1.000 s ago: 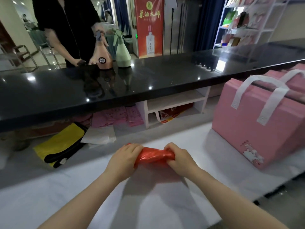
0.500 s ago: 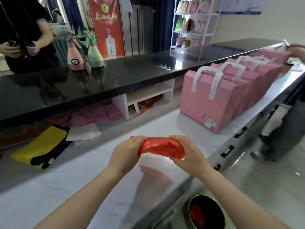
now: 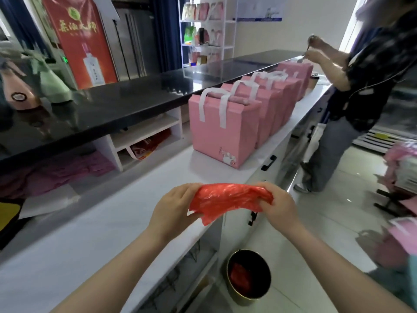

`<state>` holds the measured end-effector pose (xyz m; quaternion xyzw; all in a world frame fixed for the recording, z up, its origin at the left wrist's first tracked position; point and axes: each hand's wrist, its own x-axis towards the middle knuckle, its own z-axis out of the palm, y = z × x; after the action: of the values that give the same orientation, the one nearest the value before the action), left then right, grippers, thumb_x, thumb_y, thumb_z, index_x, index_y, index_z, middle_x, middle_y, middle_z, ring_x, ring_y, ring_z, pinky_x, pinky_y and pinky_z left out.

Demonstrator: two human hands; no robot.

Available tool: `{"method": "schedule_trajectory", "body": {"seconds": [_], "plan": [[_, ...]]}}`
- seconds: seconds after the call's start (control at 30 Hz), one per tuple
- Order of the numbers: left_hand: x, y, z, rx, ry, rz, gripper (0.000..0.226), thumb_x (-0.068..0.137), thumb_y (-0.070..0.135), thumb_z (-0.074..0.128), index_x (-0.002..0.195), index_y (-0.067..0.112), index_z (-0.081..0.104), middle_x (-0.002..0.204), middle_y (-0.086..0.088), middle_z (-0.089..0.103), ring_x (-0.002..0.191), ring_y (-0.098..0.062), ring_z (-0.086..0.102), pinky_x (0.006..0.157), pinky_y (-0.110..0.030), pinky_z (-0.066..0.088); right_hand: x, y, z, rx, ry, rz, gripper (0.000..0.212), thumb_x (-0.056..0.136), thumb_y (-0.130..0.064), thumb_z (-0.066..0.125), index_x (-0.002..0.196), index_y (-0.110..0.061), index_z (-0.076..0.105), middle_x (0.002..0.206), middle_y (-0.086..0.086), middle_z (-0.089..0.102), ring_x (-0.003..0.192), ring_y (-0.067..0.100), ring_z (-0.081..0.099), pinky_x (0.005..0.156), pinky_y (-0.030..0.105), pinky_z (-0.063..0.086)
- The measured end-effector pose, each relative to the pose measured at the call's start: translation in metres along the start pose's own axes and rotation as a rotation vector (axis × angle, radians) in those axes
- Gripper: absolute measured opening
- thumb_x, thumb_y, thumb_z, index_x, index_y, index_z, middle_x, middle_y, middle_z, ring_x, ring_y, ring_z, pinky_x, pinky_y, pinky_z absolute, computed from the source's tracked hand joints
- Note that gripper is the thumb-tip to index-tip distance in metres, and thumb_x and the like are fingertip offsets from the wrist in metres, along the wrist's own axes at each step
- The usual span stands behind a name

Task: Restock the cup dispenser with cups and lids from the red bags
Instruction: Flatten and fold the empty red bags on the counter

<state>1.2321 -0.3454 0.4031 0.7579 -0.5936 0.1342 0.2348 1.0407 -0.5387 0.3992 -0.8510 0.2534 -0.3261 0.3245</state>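
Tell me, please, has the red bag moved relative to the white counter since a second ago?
Yes. The red bag, once over the white counter, now overhangs its floor-side edge, toward the bin.

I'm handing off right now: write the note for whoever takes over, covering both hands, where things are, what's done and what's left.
Left hand: shut on the red bag, at its left end.
Right hand: shut on the same bag, at its right end.
The bag is crumpled and held in the air over the edge of the white counter.
A round bin stands on the floor below, something red already inside.
Done: the bag looks empty.
Left: probably drop it in the bin. No dispenser, cups or lids in view.
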Motion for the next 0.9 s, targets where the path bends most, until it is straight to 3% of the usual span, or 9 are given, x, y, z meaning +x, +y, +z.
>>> {"method": "schedule_trajectory", "body": {"seconds": [0.1, 0.17, 0.23, 0.33, 0.43, 0.53, 0.67, 0.83, 0.9], "plan": [[0.018, 0.022, 0.02, -0.007, 0.031, -0.026, 0.048, 0.06, 0.008, 0.084, 0.105, 0.008, 0.066, 0.094, -0.007, 0.069, 0.075, -0.03, 0.066, 0.061, -0.034, 0.054, 0.001, 0.02, -0.023, 0.012, -0.017, 0.008, 0.048, 0.064, -0.007, 0.057, 0.097, -0.041, 0.068, 0.082, -0.028, 0.066, 0.081, -0.012, 0.057, 0.072, -0.001, 0.037], [0.032, 0.039, 0.036, -0.01, 0.041, -0.06, 0.041, 0.06, 0.005, 0.083, 0.098, 0.008, 0.067, 0.088, -0.006, 0.069, 0.071, -0.03, 0.065, 0.056, -0.033, 0.051, 0.004, 0.038, -0.041, -0.001, -0.047, 0.031, 0.053, 0.063, -0.016, 0.058, 0.101, -0.052, 0.062, 0.085, -0.039, 0.063, 0.081, -0.017, 0.057, 0.069, -0.001, 0.038], [0.046, 0.057, 0.055, -0.009, 0.038, -0.111, 0.038, 0.063, 0.007, 0.082, 0.097, 0.01, 0.066, 0.088, -0.005, 0.068, 0.073, -0.03, 0.064, 0.055, -0.033, 0.051, 0.008, 0.061, -0.063, 0.011, -0.09, 0.042, 0.053, 0.064, -0.022, 0.066, 0.098, -0.063, 0.057, 0.091, -0.038, 0.063, 0.084, -0.014, 0.059, 0.068, 0.0, 0.039], [0.066, 0.086, 0.084, -0.031, 0.014, -0.238, 0.034, 0.072, 0.007, 0.076, 0.104, 0.012, 0.065, 0.097, -0.004, 0.067, 0.084, -0.03, 0.062, 0.061, -0.037, 0.051, 0.016, 0.098, -0.098, 0.035, -0.218, 0.051, 0.06, 0.066, -0.03, 0.079, 0.106, -0.065, 0.05, 0.1, -0.034, 0.061, 0.093, -0.009, 0.06, 0.074, 0.005, 0.045], [0.084, 0.113, 0.114, -0.046, 0.006, -0.298, 0.037, 0.071, 0.003, 0.072, 0.106, 0.012, 0.064, 0.099, -0.005, 0.067, 0.088, -0.031, 0.061, 0.065, -0.036, 0.049, 0.028, 0.139, -0.123, -0.007, -0.284, 0.033, 0.058, 0.072, -0.024, 0.079, 0.104, -0.062, 0.048, 0.095, -0.026, 0.064, 0.092, -0.009, 0.058, 0.075, 0.005, 0.045], [0.095, 0.136, 0.141, -0.095, -0.023, -0.381, 0.045, 0.073, 0.006, 0.07, 0.116, 0.015, 0.062, 0.109, -0.003, 0.066, 0.097, -0.029, 0.061, 0.075, -0.036, 0.048, 0.036, 0.174, -0.131, -0.012, -0.254, 0.059, 0.042, 0.077, -0.012, 0.072, 0.094, -0.047, 0.055, 0.083, -0.016, 0.064, 0.08, -0.003, 0.059, 0.067, 0.009, 0.042], [0.086, 0.151, 0.174, -0.144, -0.173, -0.485, 0.063, 0.077, 0.017, 0.071, 0.136, 0.022, 0.047, 0.133, 0.001, 0.054, 0.117, -0.023, 0.053, 0.095, -0.036, 0.045, 0.038, 0.209, -0.126, 0.004, -0.294, 0.145, 0.025, 0.074, -0.001, 0.067, 0.09, -0.02, 0.063, 0.087, -0.001, 0.062, 0.08, 0.016, 0.059, 0.069, 0.026, 0.045], [0.067, 0.144, 0.207, -0.152, -0.281, -0.556, 0.07, 0.085, 0.038, 0.066, 0.145, 0.028, 0.033, 0.145, 0.008, 0.043, 0.129, -0.016, 0.044, 0.103, -0.032, 0.039, 0.035, 0.252, -0.105, -0.043, -0.395, 0.269, 0.029, 0.071, -0.002, 0.065, 0.075, -0.03, 0.06, 0.076, -0.006, 0.061, 0.07, 0.008, 0.058, 0.058, 0.019, 0.042], [0.062, 0.137, 0.22, -0.164, -0.33, -0.588, 0.069, 0.087, 0.04, 0.063, 0.147, 0.03, 0.03, 0.148, 0.008, 0.04, 0.132, -0.015, 0.041, 0.105, -0.032, 0.037, 0.031, 0.267, -0.094, -0.064, -0.429, 0.355, 0.025, 0.072, -0.003, 0.064, 0.076, -0.027, 0.062, 0.071, -0.006, 0.063, 0.069, 0.011, 0.059, 0.055, 0.018, 0.041]]}}
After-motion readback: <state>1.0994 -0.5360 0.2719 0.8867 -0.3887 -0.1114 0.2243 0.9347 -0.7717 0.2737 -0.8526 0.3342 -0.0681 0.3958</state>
